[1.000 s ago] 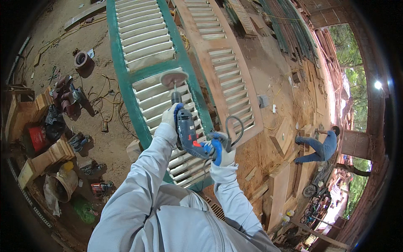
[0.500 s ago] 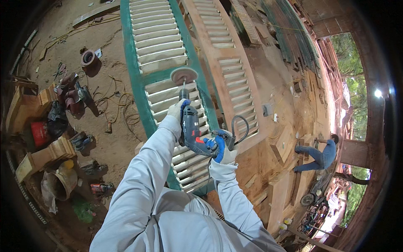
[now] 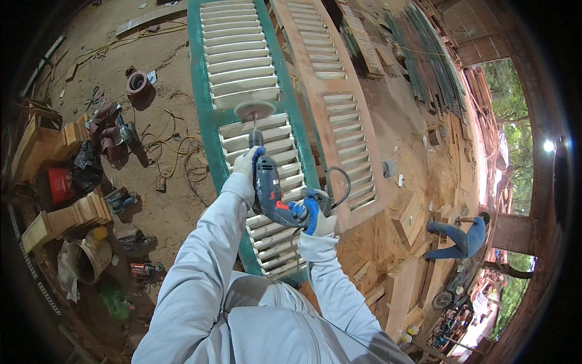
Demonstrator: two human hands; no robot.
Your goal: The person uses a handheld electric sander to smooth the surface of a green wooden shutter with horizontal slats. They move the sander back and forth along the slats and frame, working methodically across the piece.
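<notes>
A blue-black power drill (image 3: 267, 185) with a round sanding disc (image 3: 254, 110) on its shaft is held in both my gloved hands. My left hand (image 3: 245, 165) wraps round the drill's front, behind the chuck. My right hand (image 3: 319, 219) grips its rear handle, where a dark cord loops out. The disc looks blurred and lies over the middle rail of a green-painted louvered shutter (image 3: 204, 121); I cannot tell whether it touches. Pale slats fill the shutter's panels above and below that rail.
To the right of the green shutter lies a bare-wood louvered shutter (image 3: 361, 118). Cables (image 3: 176, 142) tangle on the dirt floor at left, near a brown ring-shaped pot (image 3: 138, 83) and a white bucket (image 3: 90, 261). A person in blue (image 3: 464, 236) bends over timber (image 3: 400, 291) at right.
The drill and its disc have shifted left along the green shutter's middle rail, both my hands moving with it. My view has turned slightly, so the shutters appear farther right.
</notes>
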